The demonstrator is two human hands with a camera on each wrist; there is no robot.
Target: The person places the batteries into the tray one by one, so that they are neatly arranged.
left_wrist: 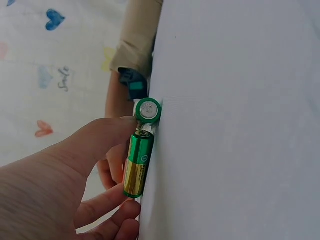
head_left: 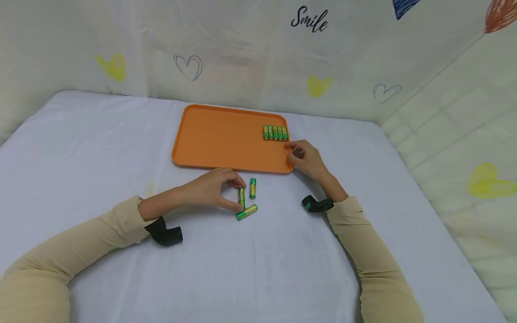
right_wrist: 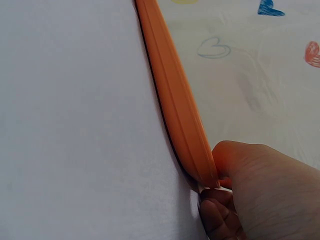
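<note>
My left hand [head_left: 208, 188] pinches a green and gold battery [head_left: 241, 196] end to end between thumb and fingertips. In the left wrist view this battery [left_wrist: 138, 162] stands between the thumb and the curled fingers. A loose battery [head_left: 247, 212] lies slanted by the thumb, and another battery [head_left: 252, 188] lies just right of the held one. At the right rim of the orange tray [head_left: 226, 139], my right hand [head_left: 308, 159] has index finger and thumb apart, with nothing visible between them. The right wrist view shows its thumb at the tray's corner [right_wrist: 192, 155].
Several batteries [head_left: 275, 133] lie side by side in a row at the tray's right end. A white cloth [head_left: 226, 269] covers the table. Behind stands a pale curtain [head_left: 242, 54] with printed hearts. Black wrist cameras [head_left: 164, 232] are worn on both wrists.
</note>
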